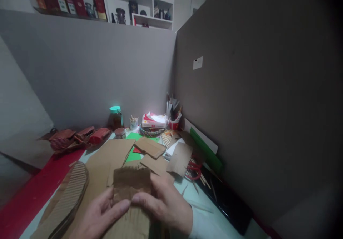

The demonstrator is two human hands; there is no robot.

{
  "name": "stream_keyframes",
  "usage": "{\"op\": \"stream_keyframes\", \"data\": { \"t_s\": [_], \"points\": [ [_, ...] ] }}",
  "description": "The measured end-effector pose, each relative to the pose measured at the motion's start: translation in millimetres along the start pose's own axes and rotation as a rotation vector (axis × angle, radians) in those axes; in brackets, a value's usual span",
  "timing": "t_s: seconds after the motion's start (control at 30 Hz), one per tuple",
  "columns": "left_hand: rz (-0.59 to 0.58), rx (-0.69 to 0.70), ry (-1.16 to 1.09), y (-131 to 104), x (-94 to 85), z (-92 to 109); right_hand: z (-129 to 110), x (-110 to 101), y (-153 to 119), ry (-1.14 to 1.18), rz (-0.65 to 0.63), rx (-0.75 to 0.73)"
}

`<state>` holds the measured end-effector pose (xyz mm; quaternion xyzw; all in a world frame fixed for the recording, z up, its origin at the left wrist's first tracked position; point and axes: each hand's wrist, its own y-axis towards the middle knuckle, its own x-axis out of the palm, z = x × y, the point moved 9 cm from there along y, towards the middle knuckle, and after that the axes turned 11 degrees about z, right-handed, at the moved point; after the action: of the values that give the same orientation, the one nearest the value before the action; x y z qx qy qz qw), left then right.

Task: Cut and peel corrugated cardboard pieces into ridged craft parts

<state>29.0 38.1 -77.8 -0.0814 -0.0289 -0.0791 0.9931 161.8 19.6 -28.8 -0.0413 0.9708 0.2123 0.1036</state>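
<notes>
Brown, oblong cardboard piece (132, 180), creased across its face, is held above the pale worktop (198, 197), left hand (103, 210) and right hand (168, 199) gripping opposite edges, thumbs near the crease. Probably light, fairly stiff, weakest at the crease; side edges seem the surest hold.

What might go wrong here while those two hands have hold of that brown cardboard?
The cardboard piece, gripped by the left hand and right hand, has a ragged far edge, so it might tear further if bent hard.
On the right, red-handled scissors lie among thin wooden sticks; a careless reach there could get pricked.
</notes>
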Motion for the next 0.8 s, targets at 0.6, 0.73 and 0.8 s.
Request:
{"op": "stream_keyframes", "data": {
  "t_s": [0.6,0.73,0.8],
  "points": [
    [-0.012,0.038,-0.042,0,6.6,-1,16,10,-2,-0.003,-0.095,0.094],
    [0.009,0.111,-0.059,7,0.4,-5,10,5,-1,-0.057,-0.070,0.009],
    [0.035,0.134,-0.059,11,-4.6,-6,7,7,-2,-0.075,-0.071,-0.027]
  ]
}}
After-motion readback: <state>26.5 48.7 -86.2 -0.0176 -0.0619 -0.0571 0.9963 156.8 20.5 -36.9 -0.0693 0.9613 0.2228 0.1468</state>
